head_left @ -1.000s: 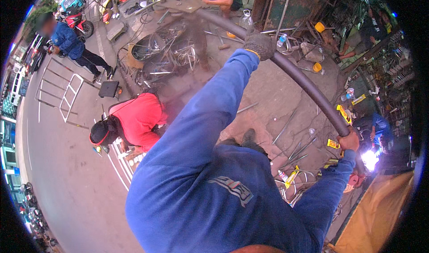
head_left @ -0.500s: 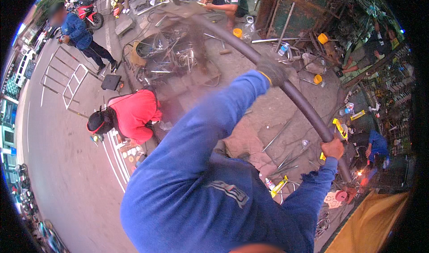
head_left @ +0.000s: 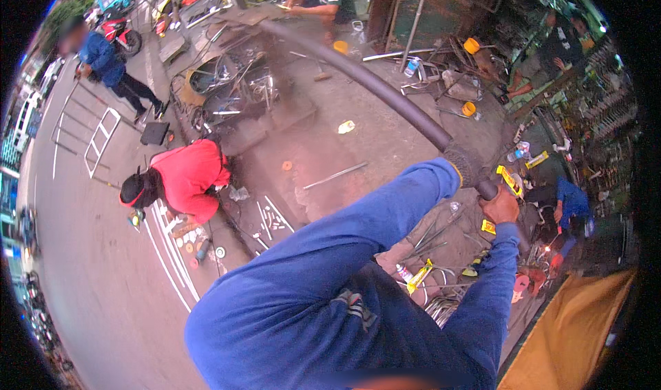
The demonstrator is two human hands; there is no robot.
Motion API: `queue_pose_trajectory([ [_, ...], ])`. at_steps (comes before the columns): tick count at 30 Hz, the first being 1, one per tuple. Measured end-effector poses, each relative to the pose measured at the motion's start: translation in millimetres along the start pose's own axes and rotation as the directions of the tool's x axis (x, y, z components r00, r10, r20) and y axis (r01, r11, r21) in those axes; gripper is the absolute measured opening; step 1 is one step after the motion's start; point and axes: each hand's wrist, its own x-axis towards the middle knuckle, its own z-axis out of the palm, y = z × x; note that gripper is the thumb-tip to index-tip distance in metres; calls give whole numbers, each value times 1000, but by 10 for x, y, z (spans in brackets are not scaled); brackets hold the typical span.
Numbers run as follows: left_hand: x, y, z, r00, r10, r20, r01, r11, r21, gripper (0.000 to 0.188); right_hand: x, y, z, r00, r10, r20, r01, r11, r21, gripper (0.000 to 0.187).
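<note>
A long, thick, dark grey pole [head_left: 406, 108] slants across the view, from the scrap pile at the upper left down to the right. My left hand [head_left: 465, 167], in a dark work glove with a yellow cuff edge, is wrapped round its lower part. Just below it, my bare right hand [head_left: 501, 205] grips the same pole. The two hands are close together, nearly touching. The pole's far end is blurred and fades into the cluttered metal, so what it meets there cannot be made out. Its lower end passes beyond my right hand.
A person in red [head_left: 189, 180] crouches at left beside white metal bars [head_left: 169, 252]. Another in blue [head_left: 107, 56] stands by a metal frame [head_left: 103, 139]. A person in green [head_left: 334, 1] sits at the back. Sparks [head_left: 547, 248] show near a blue-sleeved worker [head_left: 573, 204] at right.
My left hand has slid down the pole toward my right hand, which has shifted a little up and left in view. The pole's far end has moved left in view.
</note>
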Motion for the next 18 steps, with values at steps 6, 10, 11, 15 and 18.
queue_pose_trajectory([
  [6,-198,63,-75,998,33,-59,-30,998,52,49,-86,-93,36,996,89,-13,-89,994,-67,61],
  [10,-391,112,-120,998,53,-39,-50,996,71,48,-334,-170,-43,993,110,-50,-116,985,-129,70],
  [11,-452,125,-131,998,56,-33,-54,996,75,47,-425,-186,-64,994,86,-69,-94,987,-127,70],
  [15,-770,179,-135,997,77,-20,-74,992,102,46,-846,-327,-69,992,97,-76,-106,987,-117,70],
  [18,-1014,202,-140,995,99,-2,-98,988,117,45,-1178,-451,-53,986,102,-132,-115,989,-97,68],
])
